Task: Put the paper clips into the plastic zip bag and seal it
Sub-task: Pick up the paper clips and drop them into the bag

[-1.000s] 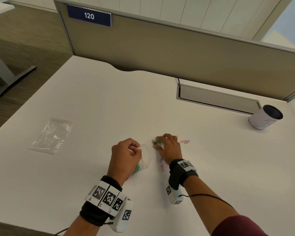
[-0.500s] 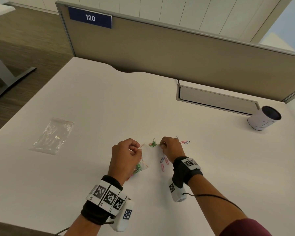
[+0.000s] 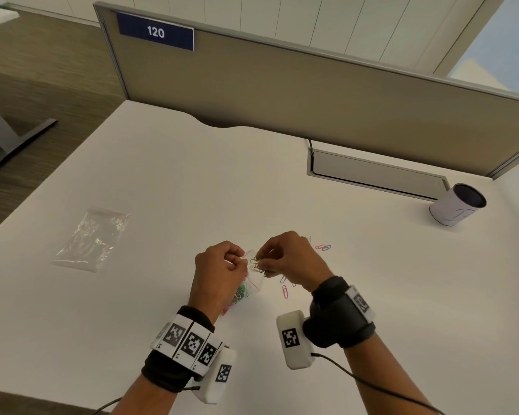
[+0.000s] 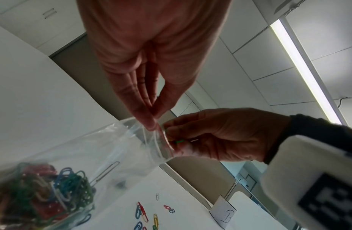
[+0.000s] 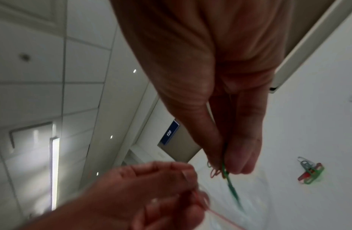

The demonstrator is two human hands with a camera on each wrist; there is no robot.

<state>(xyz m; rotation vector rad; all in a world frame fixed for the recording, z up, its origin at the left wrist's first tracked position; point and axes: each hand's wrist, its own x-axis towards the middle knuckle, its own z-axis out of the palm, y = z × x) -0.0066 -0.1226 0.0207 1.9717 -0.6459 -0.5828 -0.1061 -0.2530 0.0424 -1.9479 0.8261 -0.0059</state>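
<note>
Left hand pinching the mouth of the plastic zip bag, grip closed on its rim to hold it open above the counter. Right hand pinching a bunch of paper clips at that mouth, ready to drop in; loose clips left on the counter.

You look at a white desk top filling the frame's middle. A beige partition screen crosses the top, bearing a blue "120" sign. Brown carpet floor lies upper left.
</note>
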